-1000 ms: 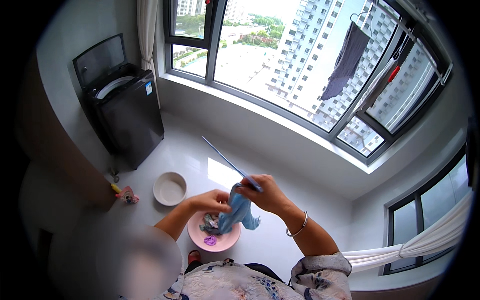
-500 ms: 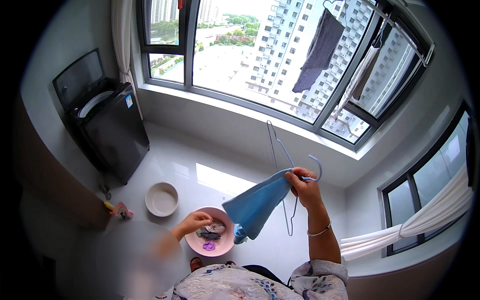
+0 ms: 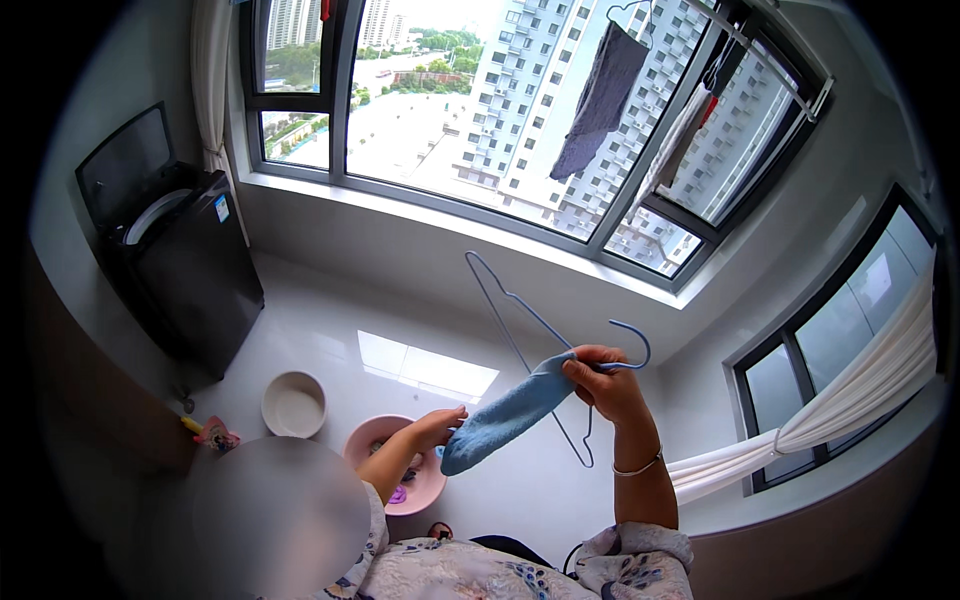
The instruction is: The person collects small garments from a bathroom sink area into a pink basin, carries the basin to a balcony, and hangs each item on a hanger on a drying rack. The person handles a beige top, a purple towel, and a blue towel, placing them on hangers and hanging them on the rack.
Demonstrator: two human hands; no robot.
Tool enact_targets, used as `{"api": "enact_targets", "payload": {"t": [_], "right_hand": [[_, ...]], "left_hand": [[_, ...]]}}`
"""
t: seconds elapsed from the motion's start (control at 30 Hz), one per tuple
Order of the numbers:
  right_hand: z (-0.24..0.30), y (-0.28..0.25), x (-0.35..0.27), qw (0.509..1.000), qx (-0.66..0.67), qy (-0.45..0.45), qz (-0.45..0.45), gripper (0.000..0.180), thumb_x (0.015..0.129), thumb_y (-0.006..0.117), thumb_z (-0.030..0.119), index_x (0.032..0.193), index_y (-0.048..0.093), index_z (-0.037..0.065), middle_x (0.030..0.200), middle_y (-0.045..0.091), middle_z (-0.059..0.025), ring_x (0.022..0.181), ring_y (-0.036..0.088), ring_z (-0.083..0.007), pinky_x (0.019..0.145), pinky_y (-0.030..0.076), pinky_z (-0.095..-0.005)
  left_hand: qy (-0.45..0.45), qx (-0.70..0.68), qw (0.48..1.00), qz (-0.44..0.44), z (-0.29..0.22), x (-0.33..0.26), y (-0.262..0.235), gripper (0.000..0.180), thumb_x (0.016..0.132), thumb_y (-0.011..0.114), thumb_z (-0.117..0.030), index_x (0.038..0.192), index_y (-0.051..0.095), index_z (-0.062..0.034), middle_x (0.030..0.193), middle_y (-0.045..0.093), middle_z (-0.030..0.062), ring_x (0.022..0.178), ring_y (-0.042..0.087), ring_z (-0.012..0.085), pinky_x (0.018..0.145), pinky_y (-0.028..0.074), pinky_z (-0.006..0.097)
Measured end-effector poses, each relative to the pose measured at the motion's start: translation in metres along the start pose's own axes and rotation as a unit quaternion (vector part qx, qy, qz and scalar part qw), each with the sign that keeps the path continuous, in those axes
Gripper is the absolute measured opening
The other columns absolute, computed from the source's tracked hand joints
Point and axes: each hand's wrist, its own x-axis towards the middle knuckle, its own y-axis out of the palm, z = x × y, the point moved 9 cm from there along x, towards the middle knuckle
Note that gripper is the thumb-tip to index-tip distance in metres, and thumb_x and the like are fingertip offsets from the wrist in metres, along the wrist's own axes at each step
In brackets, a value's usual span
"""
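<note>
My right hand (image 3: 606,386) pinches one end of a light blue cloth (image 3: 510,418) together with a thin blue wire clothes hanger (image 3: 640,340). The hanger's hook sticks out beyond my fingers, and its frame slants behind the cloth. Folded into a long strip, the cloth hangs down to the left. Close to its lower end is my left hand (image 3: 436,430), fingers stretched out; whether they touch the cloth is unclear. Beneath this hand stands a pink basin (image 3: 428,498) with a purple piece (image 3: 398,494) and other laundry, partly hidden by my forearm.
A white basin (image 3: 294,404) stands on the floor left of the pink one. Farther left is a dark washing machine (image 3: 190,265), lid raised. Dark cloth (image 3: 600,95) hangs on a hanger by the window, and a tied cream curtain (image 3: 850,400) is at the right.
The cloth has gone from a wide, spread shape to a narrow folded strip. My left hand has moved from over the pink basin up toward its lower end. The view has shifted slightly right.
</note>
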Motion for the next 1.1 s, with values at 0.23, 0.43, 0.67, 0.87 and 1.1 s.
{"api": "enact_targets", "payload": {"t": [0.23, 0.43, 0.67, 0.87, 1.1], "right_hand": [[-0.005, -0.036, -0.020, 0.999, -0.007, -0.002, -0.047, 0.017, 0.084, 0.063, 0.018, 0.088, 0.065, 0.001, 0.056, 0.052, -0.0004, 0.039, 0.040, -0.0034, 0.036, 0.030, -0.0150], [-0.068, -0.075, -0.026, 0.985, -0.103, 0.019, -0.139, 0.016, 0.085, 0.061, 0.018, 0.084, 0.063, 0.002, 0.054, 0.048, 0.0023, 0.040, 0.037, -0.0028, 0.037, 0.028, -0.0161], [0.009, -0.066, -0.016, 0.974, -0.114, -0.068, -0.184, 0.020, 0.087, 0.058, 0.024, 0.085, 0.060, 0.004, 0.051, 0.047, 0.0033, 0.037, 0.040, -0.0034, 0.034, 0.030, -0.0169], [-0.023, -0.017, -0.008, 0.952, -0.171, -0.159, -0.196, 0.015, 0.091, 0.049, 0.016, 0.086, 0.056, 0.003, 0.057, 0.049, -0.0001, 0.051, 0.047, -0.0090, 0.046, 0.036, -0.0234], [-0.186, 0.057, 0.013, 0.956, -0.276, -0.021, -0.101, 0.017, 0.084, 0.056, 0.020, 0.080, 0.061, 0.005, 0.071, 0.059, -0.0185, 0.066, 0.059, -0.0284, 0.060, 0.045, -0.0335]], "left_hand": [[-0.114, -0.181, 0.976, 0.044, 0.004, -0.022, 0.053, 0.055, 0.090, 0.043, -0.046, 0.121, 0.047, -0.0008, 0.117, 0.052, 0.0162, 0.104, 0.054, 0.0237, 0.090, 0.042, 0.038], [0.155, -0.166, 0.973, -0.038, -0.050, -0.092, -0.012, 0.040, 0.080, 0.062, -0.019, 0.113, 0.050, -0.0003, 0.105, 0.056, 0.0118, 0.096, 0.056, 0.0245, 0.084, 0.047, 0.038], [0.348, -0.026, 0.935, -0.062, -0.219, -0.197, 0.022, 0.037, 0.079, 0.067, -0.025, 0.109, 0.055, -0.0071, 0.095, 0.061, 0.0073, 0.085, 0.060, 0.0189, 0.074, 0.052, 0.036], [0.625, 0.075, 0.724, -0.280, -0.227, -0.294, -0.022, 0.018, 0.083, 0.063, -0.018, 0.096, 0.060, -0.0055, 0.081, 0.063, 0.0066, 0.077, 0.059, 0.0150, 0.067, 0.049, 0.030], [0.198, 0.451, 0.674, -0.551, -0.106, -0.233, -0.177, 0.018, 0.077, 0.060, -0.022, 0.084, 0.063, -0.0063, 0.088, 0.058, 0.0156, 0.084, 0.056, 0.0330, 0.073, 0.045, 0.041]]}}
